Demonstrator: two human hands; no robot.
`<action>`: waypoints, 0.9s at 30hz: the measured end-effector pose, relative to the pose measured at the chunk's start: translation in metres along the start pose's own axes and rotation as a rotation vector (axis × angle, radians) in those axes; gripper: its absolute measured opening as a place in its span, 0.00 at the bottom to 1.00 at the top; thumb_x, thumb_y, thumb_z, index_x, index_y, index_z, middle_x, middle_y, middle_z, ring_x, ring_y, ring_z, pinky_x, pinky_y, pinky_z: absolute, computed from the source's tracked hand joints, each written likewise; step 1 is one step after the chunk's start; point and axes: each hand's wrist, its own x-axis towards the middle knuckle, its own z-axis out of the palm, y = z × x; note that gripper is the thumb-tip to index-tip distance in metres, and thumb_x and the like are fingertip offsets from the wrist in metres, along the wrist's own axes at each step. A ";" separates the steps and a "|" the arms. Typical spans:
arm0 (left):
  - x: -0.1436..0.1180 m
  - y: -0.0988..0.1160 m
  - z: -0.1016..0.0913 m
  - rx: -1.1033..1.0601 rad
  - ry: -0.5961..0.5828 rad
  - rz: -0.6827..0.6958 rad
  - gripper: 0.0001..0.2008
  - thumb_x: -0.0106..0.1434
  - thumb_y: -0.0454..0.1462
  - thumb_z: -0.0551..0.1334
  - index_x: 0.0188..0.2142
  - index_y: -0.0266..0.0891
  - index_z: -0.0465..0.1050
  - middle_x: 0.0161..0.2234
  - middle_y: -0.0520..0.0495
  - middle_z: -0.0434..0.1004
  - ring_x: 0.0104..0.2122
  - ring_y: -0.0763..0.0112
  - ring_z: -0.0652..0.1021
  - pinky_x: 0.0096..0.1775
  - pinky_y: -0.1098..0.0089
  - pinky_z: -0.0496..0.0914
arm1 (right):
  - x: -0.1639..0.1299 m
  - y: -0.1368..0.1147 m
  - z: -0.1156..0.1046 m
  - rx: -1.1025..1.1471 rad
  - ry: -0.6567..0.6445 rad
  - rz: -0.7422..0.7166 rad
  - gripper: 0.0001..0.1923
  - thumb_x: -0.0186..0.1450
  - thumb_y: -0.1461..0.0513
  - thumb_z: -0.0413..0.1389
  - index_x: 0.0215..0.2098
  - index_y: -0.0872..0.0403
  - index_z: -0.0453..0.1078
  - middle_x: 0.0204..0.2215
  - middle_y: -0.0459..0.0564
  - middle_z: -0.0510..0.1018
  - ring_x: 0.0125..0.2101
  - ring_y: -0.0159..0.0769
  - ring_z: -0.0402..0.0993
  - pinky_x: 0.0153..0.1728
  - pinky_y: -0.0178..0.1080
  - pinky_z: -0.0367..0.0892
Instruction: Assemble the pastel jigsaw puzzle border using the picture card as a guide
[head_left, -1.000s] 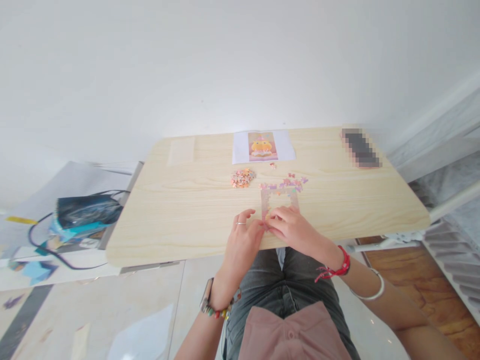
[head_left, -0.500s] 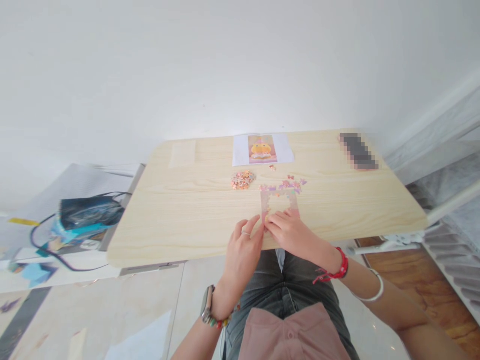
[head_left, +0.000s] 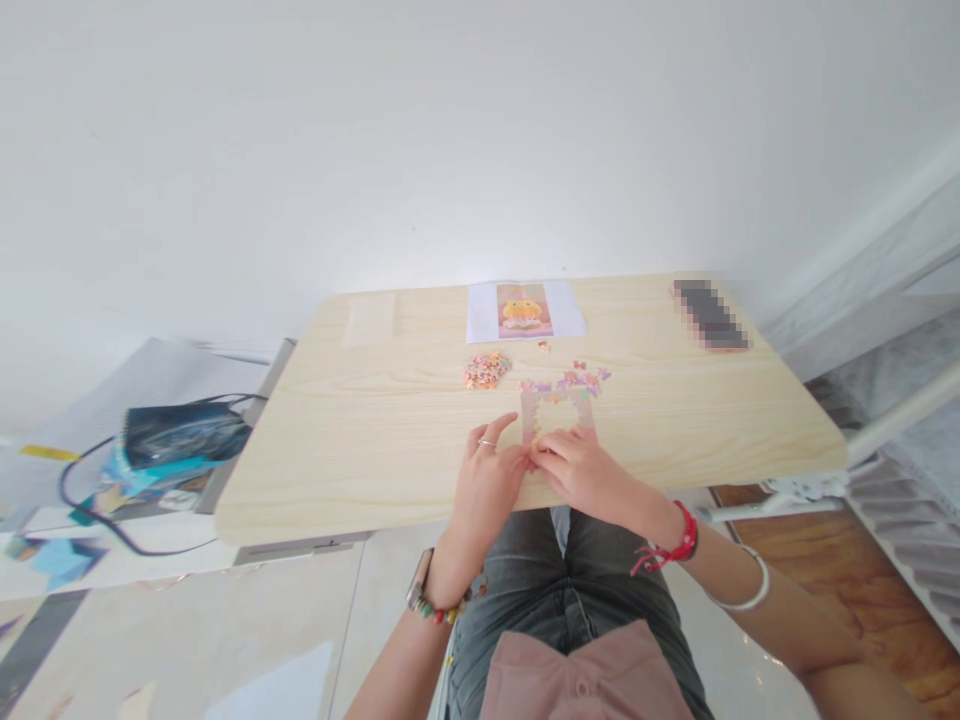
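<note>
Your left hand point(head_left: 486, 470) and right hand point(head_left: 574, 468) pinch together at the frame's point(head_left: 559, 412) six-o'clock edge, steadying pieces; pile point(head_left: 486, 369) at eleven.

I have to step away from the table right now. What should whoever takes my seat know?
Left hand and right hand: fingertips meet at the near left corner of the puzzle frame; I cannot tell whether they pinch a piece.
Done: the border is joined, its middle open.
Left: the pile of loose pieces, more scattered pieces at the frame's far edge.
Reference picture lies at the table back.
</note>
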 end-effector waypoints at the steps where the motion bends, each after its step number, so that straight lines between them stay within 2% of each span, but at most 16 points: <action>1: 0.000 0.001 -0.001 0.001 -0.009 -0.005 0.07 0.57 0.31 0.60 0.29 0.42 0.76 0.49 0.43 0.66 0.47 0.58 0.67 0.46 0.55 0.68 | -0.001 0.003 -0.002 0.048 0.028 0.020 0.10 0.64 0.68 0.47 0.38 0.57 0.69 0.36 0.52 0.72 0.38 0.37 0.67 0.41 0.42 0.60; 4: 0.001 0.001 -0.002 -0.013 -0.029 -0.037 0.07 0.56 0.30 0.61 0.26 0.41 0.76 0.49 0.44 0.66 0.47 0.57 0.67 0.46 0.55 0.68 | -0.008 0.020 -0.010 0.114 0.138 0.122 0.11 0.64 0.67 0.47 0.41 0.56 0.69 0.38 0.53 0.71 0.40 0.36 0.67 0.42 0.41 0.62; 6: 0.000 0.000 0.000 -0.026 -0.035 -0.050 0.07 0.55 0.30 0.61 0.26 0.41 0.76 0.50 0.44 0.65 0.47 0.57 0.67 0.47 0.55 0.67 | -0.015 0.037 -0.015 0.067 0.179 0.209 0.12 0.64 0.65 0.48 0.44 0.56 0.68 0.40 0.55 0.70 0.42 0.39 0.66 0.43 0.43 0.63; 11: -0.001 -0.004 0.008 -0.084 -0.012 -0.065 0.08 0.55 0.31 0.62 0.35 0.41 0.74 0.49 0.42 0.64 0.45 0.59 0.68 0.45 0.54 0.69 | -0.032 0.068 -0.022 -0.054 0.075 0.289 0.19 0.61 0.58 0.53 0.50 0.52 0.64 0.43 0.56 0.68 0.45 0.45 0.65 0.43 0.48 0.62; 17: 0.000 -0.014 0.008 -0.122 0.040 -0.097 0.09 0.57 0.32 0.59 0.38 0.42 0.73 0.47 0.42 0.64 0.42 0.63 0.70 0.43 0.57 0.70 | -0.036 0.066 -0.024 -0.038 0.052 0.285 0.16 0.62 0.59 0.53 0.48 0.51 0.67 0.42 0.55 0.69 0.43 0.42 0.66 0.43 0.46 0.62; 20: 0.004 -0.027 0.002 -0.089 0.087 -0.077 0.08 0.58 0.33 0.58 0.38 0.41 0.72 0.46 0.42 0.65 0.39 0.64 0.71 0.42 0.57 0.71 | -0.032 0.073 -0.031 -0.015 0.088 0.287 0.15 0.63 0.60 0.52 0.48 0.52 0.67 0.43 0.55 0.69 0.44 0.41 0.65 0.44 0.46 0.62; 24: 0.010 -0.042 -0.002 -0.050 0.124 -0.077 0.08 0.59 0.34 0.57 0.37 0.39 0.71 0.45 0.41 0.66 0.37 0.64 0.71 0.41 0.56 0.71 | -0.012 0.096 -0.038 0.025 0.143 0.265 0.13 0.63 0.62 0.51 0.45 0.53 0.69 0.40 0.53 0.69 0.41 0.39 0.66 0.42 0.44 0.63; 27: 0.014 -0.045 0.001 -0.049 0.115 -0.088 0.08 0.59 0.34 0.57 0.37 0.39 0.71 0.44 0.41 0.66 0.38 0.64 0.71 0.41 0.56 0.71 | 0.013 0.112 -0.035 0.062 0.099 0.218 0.10 0.64 0.63 0.50 0.39 0.53 0.72 0.37 0.52 0.70 0.38 0.36 0.67 0.40 0.41 0.64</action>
